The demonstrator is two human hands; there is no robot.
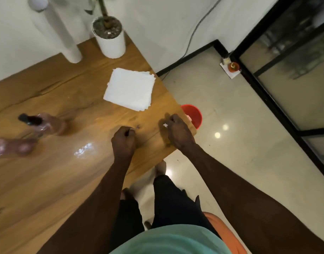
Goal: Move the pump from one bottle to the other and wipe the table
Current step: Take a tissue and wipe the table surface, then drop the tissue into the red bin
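Two clear pinkish bottles stand blurred at the left of the wooden table (47, 180). The farther bottle (51, 124) carries a black pump (28, 119); the nearer bottle (12, 146) is cut off by the frame edge and its top is out of sight. My left hand (123, 139) is closed in a fist over the table with nothing visible in it. My right hand (177, 132) is closed near the table's right edge, with a small white scrap of tissue (165, 125) showing at its fingers. A stack of white paper napkins (130, 88) lies beyond both hands.
A red bucket (194, 115) sits on the floor just past the table's right edge. A white plant pot (110, 40) and a white lamp base (65, 39) stand at the table's far side. A glossy patch (83, 148) shines on the wood.
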